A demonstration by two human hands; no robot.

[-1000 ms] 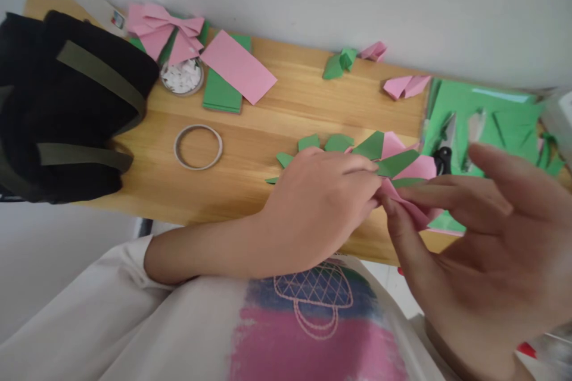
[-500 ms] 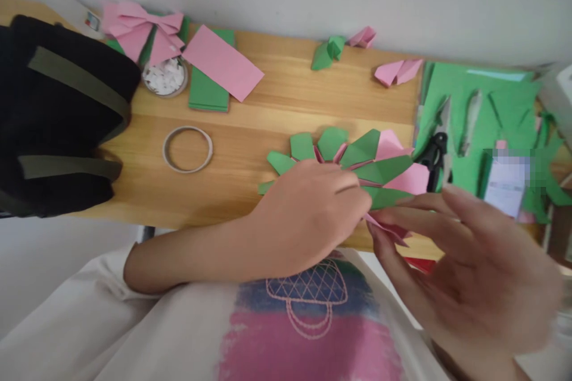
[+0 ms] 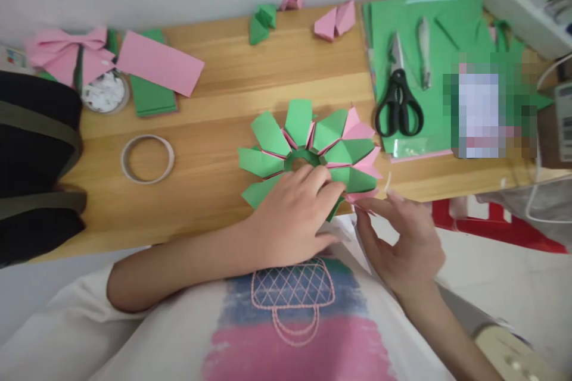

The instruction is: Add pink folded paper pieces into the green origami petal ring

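Note:
A ring-shaped flower of folded paper (image 3: pixel 297 122), with green petals around an open middle and pink tips on its right side, lies at the near part of the table. My left hand (image 3: pixel 295 211) covers its near side, fingers curled over the inner rim and thumb held lower. With thumb and forefinger, my right hand (image 3: pixel 402 238) pinches a pink folded petal (image 3: pixel 364 196) at the flower's lower right. The folds beneath my left hand are hidden.
Scissors (image 3: pixel 399 92) and a cutter (image 3: pixel 424 53) rest on green sheets (image 3: pixel 451 113) at right. A tape roll (image 3: pixel 147 159), pink paper (image 3: pixel 161 64), a bowl of white scraps (image 3: pixel 105 93) and a black bag (image 3: pixel 36 149) are left. Loose folded pieces (image 3: pixel 262 24) lie behind.
The view has shifted, so the things on the table appear farther left. More of the flower and its open middle shows. Both hands remain at its near side.

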